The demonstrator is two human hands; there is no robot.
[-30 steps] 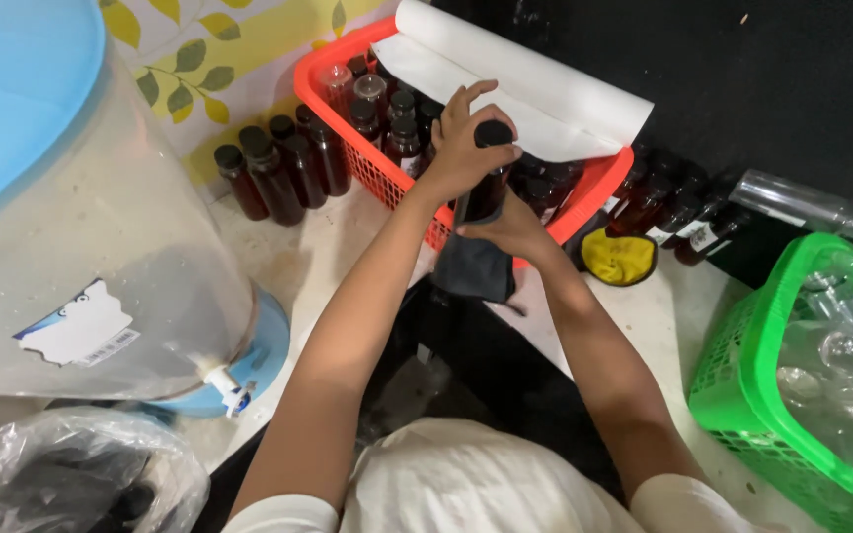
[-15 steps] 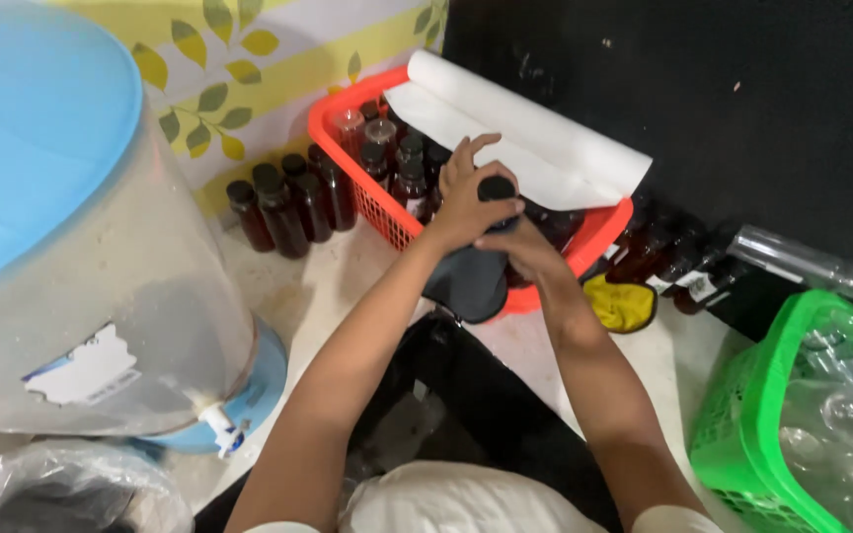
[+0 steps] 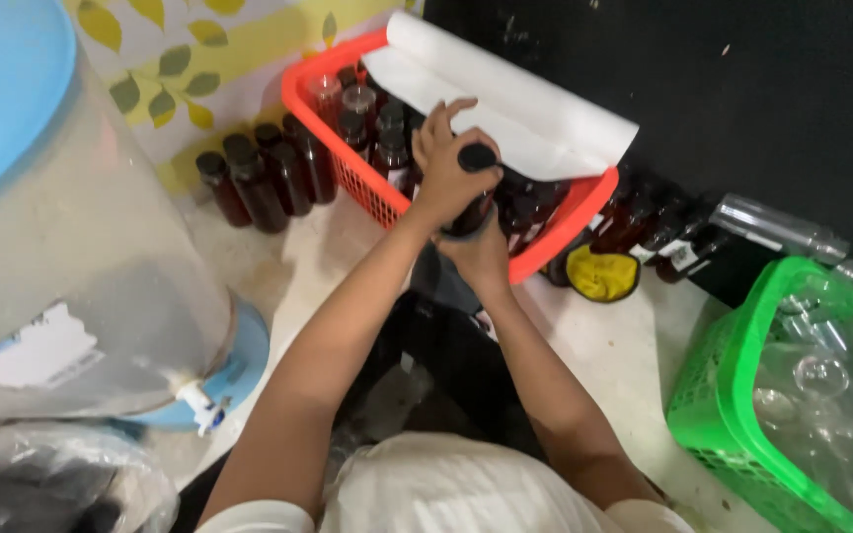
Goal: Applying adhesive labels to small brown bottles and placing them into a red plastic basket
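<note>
Fingers (image 3: 438,128) of the left hand (image 3: 443,168) curl around the black cap (image 3: 477,156) of a dark brown bottle (image 3: 470,209), thumb and forefinger closed on the cap's rim. Beneath it the right hand (image 3: 479,255) wraps the bottle's body from below, its fingers closed tight around the glass, so most of the bottle is hidden between the two hands. The bottle is held upright just over the near rim of a red plastic basket (image 3: 367,192).

That basket holds more capped brown bottles (image 3: 372,123) standing in rows, and a sheet of white paper (image 3: 505,99) lies rolled across its far side. Just outside its left wall, a short row of the same brown bottles (image 3: 259,178) stands on the pale floor (image 3: 624,345). To the right of the basket, further dark bottles (image 3: 659,232) stand against a black wall (image 3: 723,89), with a round yellow lid (image 3: 602,274) in front of them.

At the far right sits a green basket (image 3: 713,395) filled with clear empty bottles (image 3: 821,370). On the left stands a large translucent water dispenser (image 3: 61,257) with a blue top and a small white tap (image 3: 197,403). A crumpled plastic bag (image 3: 41,489) lies at the lower left corner.
</note>
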